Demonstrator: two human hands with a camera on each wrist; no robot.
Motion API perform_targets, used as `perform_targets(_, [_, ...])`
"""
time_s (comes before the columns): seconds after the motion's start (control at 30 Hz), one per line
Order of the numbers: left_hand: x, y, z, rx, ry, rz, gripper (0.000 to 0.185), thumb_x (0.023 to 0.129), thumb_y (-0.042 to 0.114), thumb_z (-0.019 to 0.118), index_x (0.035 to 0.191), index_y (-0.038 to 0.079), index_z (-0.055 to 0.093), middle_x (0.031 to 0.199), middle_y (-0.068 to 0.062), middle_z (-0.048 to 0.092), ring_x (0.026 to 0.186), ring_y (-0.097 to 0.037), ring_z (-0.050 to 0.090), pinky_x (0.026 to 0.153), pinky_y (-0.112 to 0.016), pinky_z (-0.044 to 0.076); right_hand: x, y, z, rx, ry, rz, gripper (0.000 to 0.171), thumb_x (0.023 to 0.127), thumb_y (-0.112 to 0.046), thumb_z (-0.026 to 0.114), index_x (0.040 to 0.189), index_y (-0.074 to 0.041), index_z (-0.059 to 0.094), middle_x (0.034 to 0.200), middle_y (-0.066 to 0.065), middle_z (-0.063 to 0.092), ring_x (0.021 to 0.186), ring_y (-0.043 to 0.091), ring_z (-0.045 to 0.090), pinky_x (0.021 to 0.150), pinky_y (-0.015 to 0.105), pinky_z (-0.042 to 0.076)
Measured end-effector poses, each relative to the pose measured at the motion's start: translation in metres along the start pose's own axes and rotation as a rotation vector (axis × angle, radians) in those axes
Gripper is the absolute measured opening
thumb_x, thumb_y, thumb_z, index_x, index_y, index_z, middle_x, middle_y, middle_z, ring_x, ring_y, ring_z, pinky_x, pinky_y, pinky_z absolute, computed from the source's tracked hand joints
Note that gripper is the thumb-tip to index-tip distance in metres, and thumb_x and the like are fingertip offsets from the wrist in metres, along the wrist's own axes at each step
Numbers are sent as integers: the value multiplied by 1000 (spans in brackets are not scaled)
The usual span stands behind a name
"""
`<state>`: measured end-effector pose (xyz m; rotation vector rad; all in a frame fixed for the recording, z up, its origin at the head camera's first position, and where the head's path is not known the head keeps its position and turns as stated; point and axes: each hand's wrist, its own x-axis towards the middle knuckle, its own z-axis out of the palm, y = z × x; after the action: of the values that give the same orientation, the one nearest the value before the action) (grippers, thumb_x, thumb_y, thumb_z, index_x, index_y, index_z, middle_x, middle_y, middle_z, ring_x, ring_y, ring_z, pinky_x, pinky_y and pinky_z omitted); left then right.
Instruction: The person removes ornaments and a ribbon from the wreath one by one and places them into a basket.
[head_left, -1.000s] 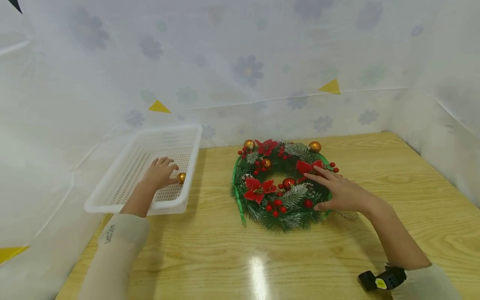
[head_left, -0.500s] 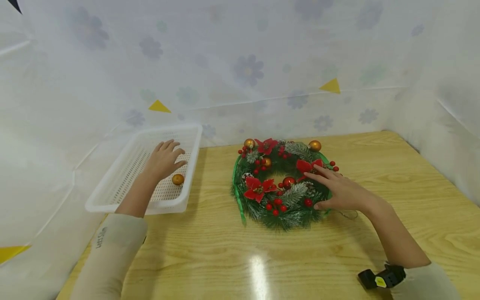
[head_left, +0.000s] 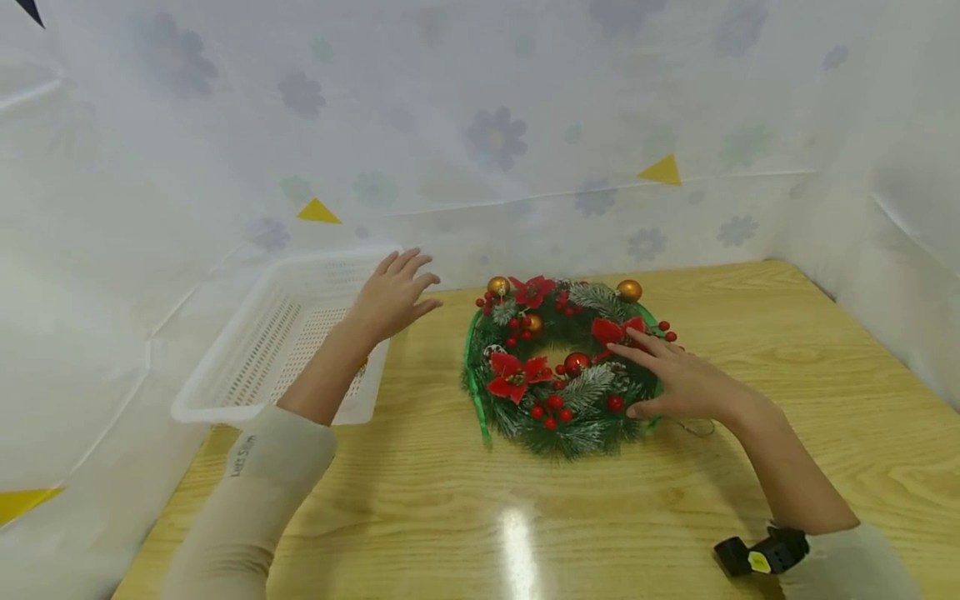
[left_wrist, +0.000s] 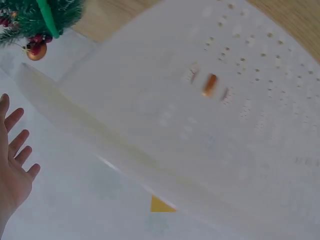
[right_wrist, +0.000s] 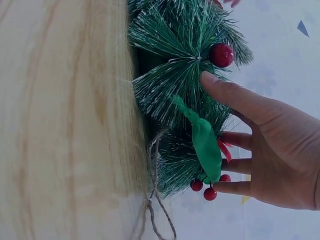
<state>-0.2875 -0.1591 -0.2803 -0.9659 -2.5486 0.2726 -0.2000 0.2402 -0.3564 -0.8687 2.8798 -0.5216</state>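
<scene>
The left hand (head_left: pixel 392 293) hovers with its fingers spread and straight, holding nothing, above the right rim of a white perforated plastic basket (head_left: pixel 262 350) that sits at the far left of the light wooden tabletop (head_left: pixel 787 350). In the left wrist view the same hand (left_wrist: pixel 12 167) shows open-palmed at the left edge, and a small gold ball ornament (left_wrist: pixel 209 84) shows blurred inside the basket (left_wrist: pixel 250 150); in the head view that ornament (head_left: pixel 363 364) is only a sliver behind the forearm, at the basket's near right.

To the right of the basket, near the middle of the tabletop, lies a round green pine wreath decorated with red poinsettia flowers, red berries, frosted sprigs and gold and red balls (head_left: pixel 564 367). The right hand (head_left: pixel 678 379) rests flat on the wreath's right side, fingers extended over the needles and the thumb against its near right edge; it presses and grips nothing. The right wrist view shows the thumb (right_wrist: pixel 235 95) touching a frosted pine sprig just beside a red berry (right_wrist: pixel 221 55), with a green ribbon strip (right_wrist: pixel 204 142) running along the wreath's edge by the palm and a thin twine loop (right_wrist: pixel 159 200) trailing onto the wood.

A black wrist-worn device with a yellow tag (head_left: pixel 761 557) sits on the right forearm, at the near right. White sheeting printed with pale flowers and yellow triangles (head_left: pixel 495 142) walls the tabletop at the far side and on both flanks.
</scene>
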Motion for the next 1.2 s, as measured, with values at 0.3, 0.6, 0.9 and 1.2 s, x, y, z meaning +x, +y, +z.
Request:
perform_targets(0.3, [36, 46, -2, -15, 47, 101, 38, 88, 38, 60, 116, 11, 62, 134, -13, 44, 130, -30, 30, 108, -42, 19, 2, 0, 0, -8, 27, -9, 90, 75, -47, 71, 145, -12, 28, 147, 24, 16, 124, 51, 25, 90, 70, 26])
perform_targets(0.6, [63, 91, 8, -96, 26, 194, 37, 92, 39, 52, 119, 15, 60, 138, -10, 40, 132, -27, 26, 110, -39, 14, 5, 3, -10, 8, 168, 0, 71, 82, -38, 68, 138, -5, 40, 142, 24, 30, 124, 49, 27, 94, 65, 28])
perform_targets(0.9, [66, 116, 21, -124, -106, 305, 41, 92, 43, 51, 125, 20, 57, 142, -9, 35, 134, -26, 21, 111, -37, 8, 9, 14, 4, -60, 168, -13, 84, 76, -50, 68, 139, -6, 38, 144, 26, 21, 124, 53, 21, 91, 69, 25])
perform_targets(1.2, [69, 129, 32, -117, -210, 359, 48, 89, 50, 53, 128, 23, 54, 146, -7, 29, 136, -24, 16, 111, -38, 9, 9, 15, 4, -34, 136, 6, 85, 77, -52, 67, 141, -7, 35, 144, 25, 19, 123, 54, 22, 88, 70, 27])
